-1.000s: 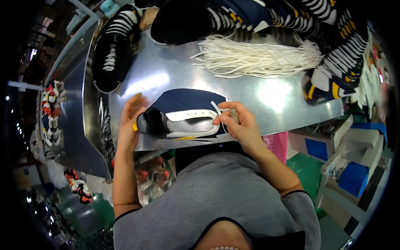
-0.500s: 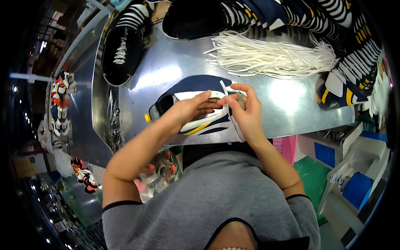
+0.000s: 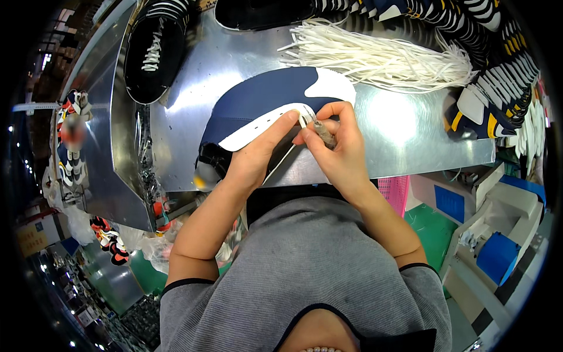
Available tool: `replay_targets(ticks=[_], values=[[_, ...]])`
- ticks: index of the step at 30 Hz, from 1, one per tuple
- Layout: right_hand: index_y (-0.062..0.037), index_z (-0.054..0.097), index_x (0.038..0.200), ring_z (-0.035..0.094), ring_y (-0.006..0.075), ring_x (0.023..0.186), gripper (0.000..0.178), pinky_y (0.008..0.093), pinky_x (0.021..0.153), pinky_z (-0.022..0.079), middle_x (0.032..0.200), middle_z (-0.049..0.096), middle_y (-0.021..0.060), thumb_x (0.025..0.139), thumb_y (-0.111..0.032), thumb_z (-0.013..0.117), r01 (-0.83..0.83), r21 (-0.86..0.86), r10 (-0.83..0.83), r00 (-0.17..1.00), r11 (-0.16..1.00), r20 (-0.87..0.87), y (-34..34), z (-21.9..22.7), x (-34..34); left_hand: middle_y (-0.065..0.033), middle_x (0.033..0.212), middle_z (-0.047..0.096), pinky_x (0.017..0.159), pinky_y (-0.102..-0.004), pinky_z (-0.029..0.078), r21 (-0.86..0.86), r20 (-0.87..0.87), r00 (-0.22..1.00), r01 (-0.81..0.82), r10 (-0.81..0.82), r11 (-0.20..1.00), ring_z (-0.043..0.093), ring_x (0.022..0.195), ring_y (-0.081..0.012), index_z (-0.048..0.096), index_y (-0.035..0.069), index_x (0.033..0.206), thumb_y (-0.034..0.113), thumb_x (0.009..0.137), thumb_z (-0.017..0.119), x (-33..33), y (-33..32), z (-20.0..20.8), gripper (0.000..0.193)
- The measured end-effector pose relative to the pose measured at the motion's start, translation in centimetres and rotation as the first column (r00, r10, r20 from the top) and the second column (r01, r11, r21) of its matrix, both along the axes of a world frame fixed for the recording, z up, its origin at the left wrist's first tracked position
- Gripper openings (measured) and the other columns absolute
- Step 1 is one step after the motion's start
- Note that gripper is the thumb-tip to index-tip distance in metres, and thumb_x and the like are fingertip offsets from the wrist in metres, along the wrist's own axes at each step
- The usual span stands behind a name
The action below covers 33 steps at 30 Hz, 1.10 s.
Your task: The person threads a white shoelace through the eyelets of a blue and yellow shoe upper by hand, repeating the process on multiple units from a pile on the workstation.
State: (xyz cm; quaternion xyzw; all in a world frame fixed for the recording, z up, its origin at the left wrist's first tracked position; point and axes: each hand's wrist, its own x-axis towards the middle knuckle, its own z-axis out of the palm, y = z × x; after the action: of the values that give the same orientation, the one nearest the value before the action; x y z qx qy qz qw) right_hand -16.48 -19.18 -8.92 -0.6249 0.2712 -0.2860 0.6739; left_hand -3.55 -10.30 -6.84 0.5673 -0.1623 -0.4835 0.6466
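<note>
A navy and white shoe upper (image 3: 261,94) stands before me, its side toward me and a row of small eyelets along its white strip. My left hand (image 3: 257,155) grips the upper's near edge, thumb on the white strip beside the eyelets. In my right hand (image 3: 343,146) is a thin hooked tool (image 3: 325,134) with a wrapped, greyish handle, its tip at the front end of the eyelet strip. A white shoelace (image 3: 287,157) runs from there down toward the table edge. My fingers partly hide the lace at the eyelets.
A bundle of white shoelaces (image 3: 375,56) lies on the metal table (image 3: 404,129) beyond my hands. Stacked shoe uppers (image 3: 487,108) line the far right side. A laced black upper (image 3: 149,64) lies at the left. A pink basket (image 3: 394,193) stands below the table edge.
The shoe upper has been turned and lifted, so its navy outer side and eyelet strip now show. Both hands have moved with it, the tool staying in my right hand.
</note>
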Motion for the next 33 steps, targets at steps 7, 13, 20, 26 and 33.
replay_targets(ticks=[7,13,20,26,33], values=[[0.0003,0.045,0.109,0.068,0.021,0.073,0.023,0.0285,0.069,0.051,0.079,0.07,0.0106,0.098,-0.011,0.062,-0.12,-0.126,0.101,0.984,0.985,-0.143,-0.9,2.3,-2.0,-0.0042,0.101,0.072,0.076,-0.0225,0.053,-0.008,0.114,0.99,-0.076,0.077,0.997,0.067,0.088,-0.011,0.071,0.001,0.108,0.014,0.097,0.066,-1.0,0.3,0.1,0.018],[0.0013,0.055,0.104,0.062,0.0122,0.062,0.01,0.0253,0.058,0.049,0.082,0.071,0.0091,0.101,-0.008,0.057,-0.186,-0.087,0.165,0.965,0.979,-0.205,-2.1,3.1,-2.1,-0.003,0.099,0.072,0.075,-0.022,0.051,0.048,0.214,0.975,-0.073,0.061,0.996,0.066,0.087,-0.0091,0.072,0.0,0.108,0.015,0.098,0.065,-0.9,0.7,0.0,0.019],[0.0011,0.058,0.108,0.061,0.0098,0.06,0.015,0.0242,0.056,0.048,0.091,0.074,0.0096,0.099,-0.01,0.06,-0.175,-0.059,0.165,0.975,0.983,-0.15,-2.5,2.7,-2.3,-0.0026,0.098,0.072,0.074,-0.0219,0.051,0.057,0.28,0.96,-0.037,0.02,0.998,0.065,0.086,-0.0083,0.072,0.001,0.108,0.015,0.098,0.066,-0.7,0.8,-0.2,0.019],[0.0019,0.055,0.11,0.069,0.025,0.067,0.019,0.033,0.06,0.053,0.09,0.073,0.0141,0.097,-0.01,0.061,-0.185,-0.22,0.139,0.968,0.958,-0.21,-2.9,2.5,-2.5,-0.0046,0.105,0.072,0.081,-0.0266,0.054,0.144,0.447,0.892,-0.004,-0.062,0.99,0.068,0.093,-0.0128,0.07,0.0,0.114,0.014,0.096,0.068,-1.3,1.6,-0.1,0.022],[0.002,0.049,0.12,0.07,0.0341,0.071,0.042,0.0418,0.062,0.053,0.074,0.067,0.0166,0.084,-0.008,0.067,-0.417,-0.646,0.028,0.852,0.639,-0.522,-1.5,2.3,-0.1,-0.0103,0.096,0.072,0.07,-0.0315,0.054,0.086,0.94,0.322,0.087,-0.11,0.992,0.07,0.08,-0.0204,0.069,-0.001,0.108,0.011,0.094,0.066,-2.4,2.5,-0.4,0.018]])
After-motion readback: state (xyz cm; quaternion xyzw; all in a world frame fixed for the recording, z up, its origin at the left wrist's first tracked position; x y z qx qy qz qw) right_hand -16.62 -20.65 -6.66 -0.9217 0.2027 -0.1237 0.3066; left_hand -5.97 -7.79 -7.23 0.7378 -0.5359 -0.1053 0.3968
